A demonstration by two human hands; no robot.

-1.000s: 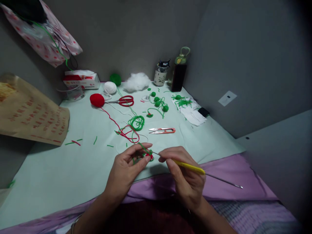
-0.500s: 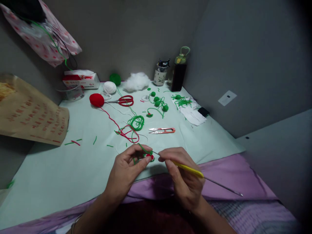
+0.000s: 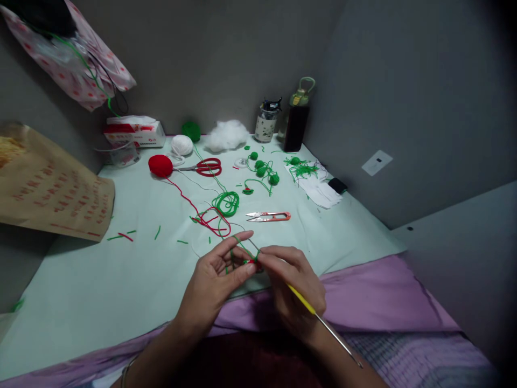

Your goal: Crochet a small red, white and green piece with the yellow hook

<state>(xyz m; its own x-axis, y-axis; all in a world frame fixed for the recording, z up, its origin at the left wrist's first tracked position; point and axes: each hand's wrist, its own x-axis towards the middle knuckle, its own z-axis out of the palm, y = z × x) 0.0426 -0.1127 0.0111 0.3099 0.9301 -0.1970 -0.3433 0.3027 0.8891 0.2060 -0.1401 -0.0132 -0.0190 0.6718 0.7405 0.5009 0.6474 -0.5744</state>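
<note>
Between the thumb and fingers of my left hand (image 3: pixel 216 272) is a small red and green crochet piece (image 3: pixel 251 262), partly hidden by the fingertips. Green yarn runs over my raised left index finger and down to the piece. My right hand (image 3: pixel 297 280) grips a crochet hook (image 3: pixel 301 298) with a yellow handle. Its thin front end points up and left past the piece, with green yarn around the shaft. The hook's other metal end sticks out below my right hand. Beyond my hands lie a loose green yarn coil (image 3: pixel 226 203) and a tangle of red yarn (image 3: pixel 216 222).
Thread snips (image 3: pixel 269 216) and red-handled scissors (image 3: pixel 208 167) lie on the table. Farther back are a red yarn ball (image 3: pixel 160 166), a white yarn ball (image 3: pixel 181 145), stuffing (image 3: pixel 226 135) and a bottle (image 3: pixel 297 124). A paper bag (image 3: pixel 60 188) stands at left.
My right hand has turned, so the hook now slants more steeply, its rear end lower and farther left. My left index finger has lifted, stretching the green yarn.
</note>
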